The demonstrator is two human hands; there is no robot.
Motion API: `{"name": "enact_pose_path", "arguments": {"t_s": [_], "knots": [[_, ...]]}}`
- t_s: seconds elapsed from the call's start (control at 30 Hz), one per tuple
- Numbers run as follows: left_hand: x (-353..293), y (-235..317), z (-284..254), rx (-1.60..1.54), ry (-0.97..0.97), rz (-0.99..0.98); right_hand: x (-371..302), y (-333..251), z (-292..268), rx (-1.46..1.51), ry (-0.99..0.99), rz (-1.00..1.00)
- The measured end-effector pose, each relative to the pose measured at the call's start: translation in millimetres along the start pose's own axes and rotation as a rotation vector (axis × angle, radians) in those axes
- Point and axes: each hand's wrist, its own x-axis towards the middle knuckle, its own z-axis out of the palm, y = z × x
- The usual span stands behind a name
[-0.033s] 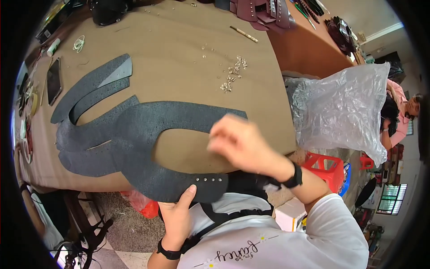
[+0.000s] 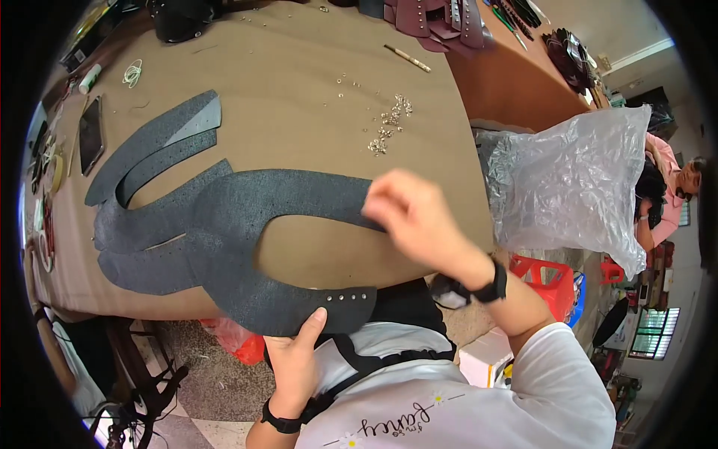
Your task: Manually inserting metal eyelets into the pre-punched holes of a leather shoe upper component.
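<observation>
black phone (image 2: 91, 135), white cord (image 2: 132, 72), clear plastic bag (image 2: 568, 183), red stool (image 2: 558, 295)

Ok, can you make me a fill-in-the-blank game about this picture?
1. The left hand holds the dark piece near a row of ____ shiny studs.
2. The nearer stool is coloured ____.
3. The phone lies on the table, toward the picture's ____ edge.

Missing words: four; red; left.

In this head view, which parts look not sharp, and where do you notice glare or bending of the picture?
In the head view, the right hand looks slightly blurred, perhaps from motion, while the left hand is sharper; in the same view, the clear plastic bag shows bright, crinkled glare, the table has curved edges, and the picture's corners are black.
</observation>
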Motion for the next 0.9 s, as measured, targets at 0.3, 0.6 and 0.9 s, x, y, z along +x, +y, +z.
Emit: {"name": "enact_pose_path", "arguments": {"t_s": [0.3, 0.6, 0.9], "knots": [[-1.8, 14.4, 5.4, -0.221, 0.09, -0.104, 58.0, 57.4, -11.9, -0.289, 0.068, -0.119], [5.3, 4.7, -5.1, -0.21, -0.094, -0.19, 4.1, 4.6, -6.0, 0.023, -0.165, -0.116], [6.3, 0.6, -0.9, -0.245, -0.081, -0.213, -69.0, -15.6, 57.5, 0.078, -0.054, -0.282]]}}
